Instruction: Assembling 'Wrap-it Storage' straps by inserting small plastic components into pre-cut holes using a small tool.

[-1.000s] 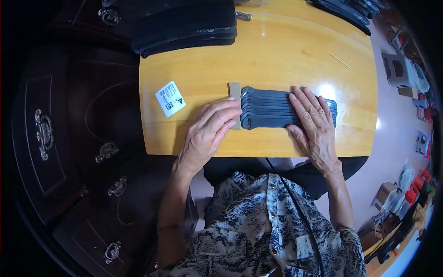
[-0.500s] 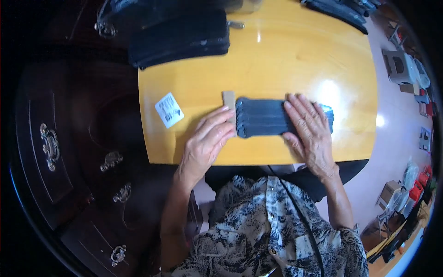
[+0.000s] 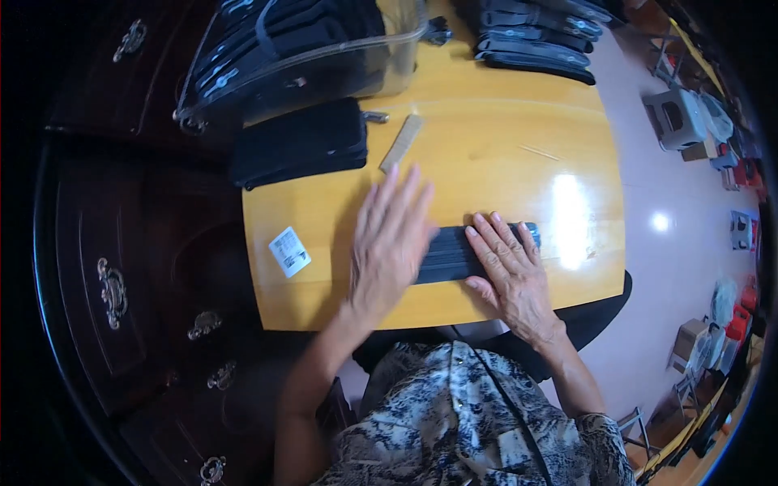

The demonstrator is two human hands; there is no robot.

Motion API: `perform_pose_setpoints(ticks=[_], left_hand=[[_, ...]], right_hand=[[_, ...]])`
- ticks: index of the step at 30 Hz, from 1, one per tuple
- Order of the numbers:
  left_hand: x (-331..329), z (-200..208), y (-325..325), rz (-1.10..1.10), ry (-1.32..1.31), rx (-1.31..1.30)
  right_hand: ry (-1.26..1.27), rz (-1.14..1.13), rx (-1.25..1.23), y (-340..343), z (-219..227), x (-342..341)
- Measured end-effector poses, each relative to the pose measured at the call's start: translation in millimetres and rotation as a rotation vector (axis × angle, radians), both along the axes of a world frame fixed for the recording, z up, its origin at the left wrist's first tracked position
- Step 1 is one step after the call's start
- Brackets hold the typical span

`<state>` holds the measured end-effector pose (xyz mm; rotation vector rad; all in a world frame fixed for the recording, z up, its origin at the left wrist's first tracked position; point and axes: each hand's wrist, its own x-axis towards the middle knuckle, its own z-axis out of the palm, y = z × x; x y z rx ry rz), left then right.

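A dark grey stack of flat, ribbed strips (image 3: pixel 450 257), with something shiny at its right end, lies near the front edge of the yellow table. My right hand (image 3: pixel 516 283) is flat over its right part, fingers stretched out. Above the stack's left end is my left hand (image 3: pixel 389 243), slightly blurred, fingers extended and holding nothing. The left end of the stack is hidden behind it. Just beyond the left fingertips, a narrow brown cardboard strip (image 3: pixel 401 144) lies aslant on the table.
A white printed label (image 3: pixel 289 252) lies at the left. Black flat pouches (image 3: pixel 304 142) are piled beside a clear plastic bin (image 3: pixel 397 49) of dark items. More dark stacked pieces (image 3: pixel 535 40) sit at the far right. A thin stick (image 3: pixel 539 152) lies nearer. Dark drawers (image 3: pixel 113 292) flank the table.
My left hand has moved away from the stack's end and let go of the cardboard strip, which now lies farther off. The right hand stays on the stack. The view has shifted, showing more beyond.
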<state>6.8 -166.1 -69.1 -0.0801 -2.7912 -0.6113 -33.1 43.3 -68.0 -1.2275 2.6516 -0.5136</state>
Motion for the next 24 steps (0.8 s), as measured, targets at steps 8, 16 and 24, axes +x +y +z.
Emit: perform_pose_setpoints(ticks=[8,16,24], left_hand=[[14.0,1.7,29.9,-0.016,-0.286,-0.133],[16.3,2.6,30.3,-0.01,-0.285,-0.222],[31.2,17.2,38.7,-0.069,-0.418,-0.104]], right_hand=[[0.014,-0.004,0.03,-10.3,6.0,-9.1],[0.024,0.004,0.057,-7.5,4.0,-8.3],[0.0,-0.112,0.115,12.6,2.0,-13.6]])
